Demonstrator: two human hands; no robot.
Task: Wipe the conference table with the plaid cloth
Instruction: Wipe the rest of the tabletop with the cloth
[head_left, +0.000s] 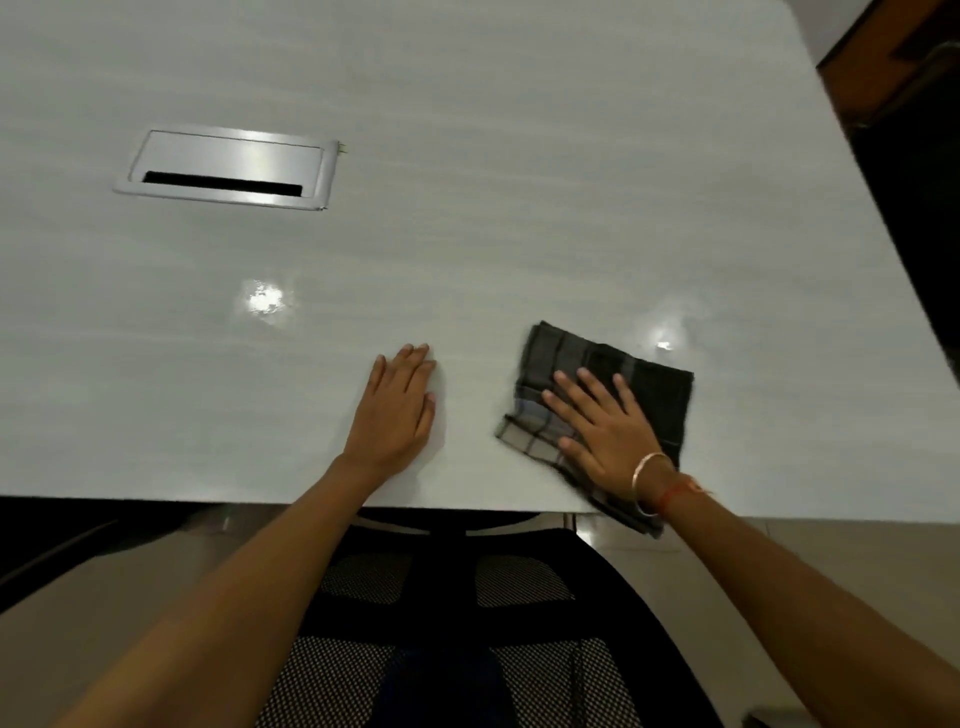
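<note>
While flat, right hand (609, 432) on plaid cloth (657, 387), left hand (399, 410) on table (519, 208).

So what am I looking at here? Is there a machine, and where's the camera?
No machine here: these are a person's two bare hands. The camera sits on the person's head, looking forward and down, so both arms reach in from below. The pale surface is the conference table, with a metal cable hatch set into it. The right hand lies flat, fingers spread, on the folded plaid cloth, pressing it to the table; one cloth corner hangs over the near edge. The left hand rests flat on the table beside it. Neither hand grips anything. A black mesh chair shows under the edge.
</note>
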